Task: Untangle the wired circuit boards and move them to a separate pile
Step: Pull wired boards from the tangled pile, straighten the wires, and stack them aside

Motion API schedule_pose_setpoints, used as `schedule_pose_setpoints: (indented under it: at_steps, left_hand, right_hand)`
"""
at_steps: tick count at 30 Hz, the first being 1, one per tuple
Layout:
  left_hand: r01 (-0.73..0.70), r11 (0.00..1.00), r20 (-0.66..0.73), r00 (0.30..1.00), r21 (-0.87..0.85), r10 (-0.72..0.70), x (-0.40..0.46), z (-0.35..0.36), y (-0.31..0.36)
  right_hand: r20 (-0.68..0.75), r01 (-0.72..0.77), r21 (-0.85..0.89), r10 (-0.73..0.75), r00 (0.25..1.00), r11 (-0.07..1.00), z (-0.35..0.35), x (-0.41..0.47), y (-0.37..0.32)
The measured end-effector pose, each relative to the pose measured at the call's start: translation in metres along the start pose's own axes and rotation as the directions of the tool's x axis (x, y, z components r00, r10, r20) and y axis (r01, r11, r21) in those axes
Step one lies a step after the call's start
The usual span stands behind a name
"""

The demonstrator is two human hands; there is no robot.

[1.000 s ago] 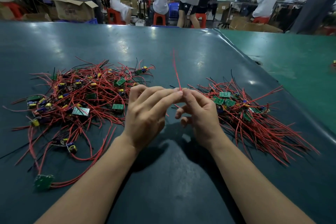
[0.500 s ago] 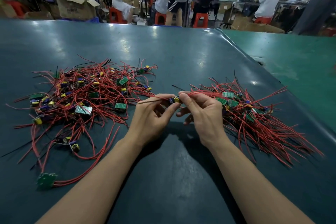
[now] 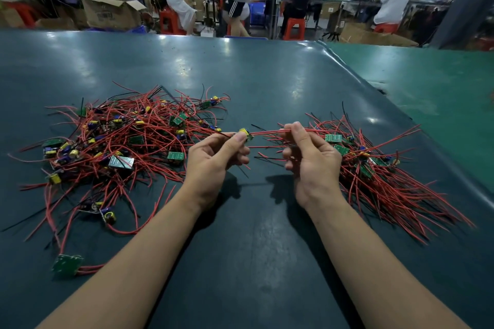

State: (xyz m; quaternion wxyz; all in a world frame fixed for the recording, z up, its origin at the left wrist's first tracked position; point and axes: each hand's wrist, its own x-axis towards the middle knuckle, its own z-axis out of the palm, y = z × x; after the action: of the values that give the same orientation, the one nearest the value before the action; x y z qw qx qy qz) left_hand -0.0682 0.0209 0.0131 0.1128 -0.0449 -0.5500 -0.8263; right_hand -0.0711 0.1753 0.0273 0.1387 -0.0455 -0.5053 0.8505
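Observation:
A tangled heap of small green circuit boards with red wires lies on the left of the dark table. A tidier pile of the same boards, wires fanned toward the near right, lies on the right. Between them my left hand pinches one small board with a yellow part at its fingertips. My right hand pinches that board's red wires, held stretched level just above the table.
One loose green board lies at the near left with red wires trailing. A green mat adjoins the table on the right. Beyond the far edge are people, red stools and a cardboard box.
My hands have drawn apart, the right one toward the right pile. The red wire that stood upright a second ago now lies stretched level between them, with the board in my left fingers.

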Motion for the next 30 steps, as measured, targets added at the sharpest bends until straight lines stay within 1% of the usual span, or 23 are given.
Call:
schedule_pose_setpoints:
  at_steps: [4,7,9,11,13,14,16,17,19,20,21,22,24,26,28,30]
  left_hand:
    - [-0.064,0.997,-0.129,0.99,-0.043,0.058,0.006,-0.004,0.002]
    - [-0.095,0.996,-0.141,0.985,0.007,0.094,0.005,-0.003,0.001]
    - [-0.073,0.997,-0.127,0.989,-0.001,0.072,0.004,0.0,0.0]
    - [-0.026,0.993,-0.108,0.994,-0.117,0.014,0.004,0.002,0.003]
    - [0.025,0.966,-0.092,0.995,-0.259,-0.05,0.005,0.001,0.008]
    - [0.061,0.947,-0.072,0.993,-0.316,-0.089,0.004,0.0,0.012]
    - [0.191,0.909,0.023,0.98,-0.371,-0.196,0.001,-0.001,0.017]
    - [0.26,0.907,0.088,0.966,-0.33,-0.244,-0.001,0.001,0.017]
    - [0.325,0.939,0.18,0.936,-0.112,-0.302,-0.005,0.004,0.014]
    - [0.336,0.942,0.205,0.922,-0.003,-0.328,-0.007,0.006,0.012]
    - [0.346,0.935,0.224,0.908,0.072,-0.353,-0.008,0.007,0.01]
    - [0.354,0.929,0.241,0.897,0.108,-0.37,-0.009,0.008,0.009]
    - [0.371,0.923,0.249,0.888,0.104,-0.385,-0.009,0.01,0.009]
    - [0.391,0.919,0.221,0.893,0.047,-0.391,-0.009,0.01,0.009]
    - [0.423,0.906,0.198,0.889,-0.01,-0.413,-0.008,0.009,0.01]
    - [0.436,0.9,0.182,0.886,-0.016,-0.427,-0.008,0.01,0.012]
  right_hand:
    - [-0.077,0.014,0.051,-0.011,0.997,0.999,-0.005,0.005,-0.005]
    - [-0.1,0.038,0.051,-0.033,0.994,0.998,-0.004,0.004,-0.005]
    - [-0.108,0.041,0.047,-0.036,0.994,0.998,-0.003,0.002,-0.004]
    - [-0.122,0.006,0.097,0.006,0.993,0.995,-0.005,0.002,-0.005]
    - [-0.132,-0.038,0.155,0.059,0.989,0.987,-0.009,0.006,-0.008]
    - [-0.128,-0.051,0.146,0.07,0.989,0.988,-0.01,0.007,-0.008]
    - [-0.057,-0.088,0.048,0.091,0.994,0.995,-0.009,0.007,-0.005]
    - [0.016,-0.109,-0.033,0.11,0.994,0.993,-0.007,0.005,-0.003]
    - [0.195,-0.12,-0.213,0.163,0.967,0.97,0.0,-0.003,0.003]
    - [0.273,-0.109,-0.273,0.186,0.944,0.956,0.002,-0.007,0.006]
    - [0.336,-0.096,-0.298,0.199,0.921,0.95,0.004,-0.01,0.008]
    - [0.385,-0.09,-0.295,0.205,0.9,0.951,0.004,-0.012,0.009]
    - [0.435,-0.084,-0.284,0.207,0.876,0.955,0.001,-0.014,0.008]
    - [0.442,-0.101,-0.274,0.218,0.87,0.956,0.0,-0.015,0.007]
    - [0.448,-0.16,-0.201,0.236,0.862,0.966,0.001,-0.014,0.006]
    - [0.43,-0.169,-0.155,0.22,0.875,0.973,0.001,-0.012,0.005]
